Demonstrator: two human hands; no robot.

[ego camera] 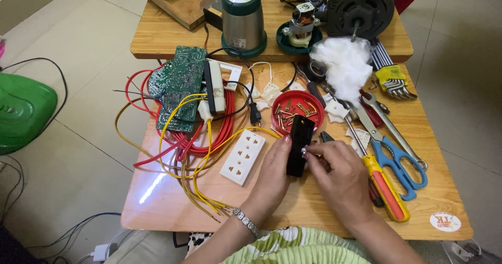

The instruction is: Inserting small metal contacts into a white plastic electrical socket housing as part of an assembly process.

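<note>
on the cluttered wooden table (157, 206) above pale tiles, both hands' grip clamps a black block (299, 145).

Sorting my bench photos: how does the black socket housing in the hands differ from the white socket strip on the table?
The black housing is dark; the white socket strip is pale. The housing is held between the left hand and right hand, while the strip lies untouched on the table. The strip shows rows of pin holes; the housing shows none. Both are long rectangles.

Single head-worn view, steeply down and close over a cluttered wooden table (172, 201), floor at both sides.
</note>
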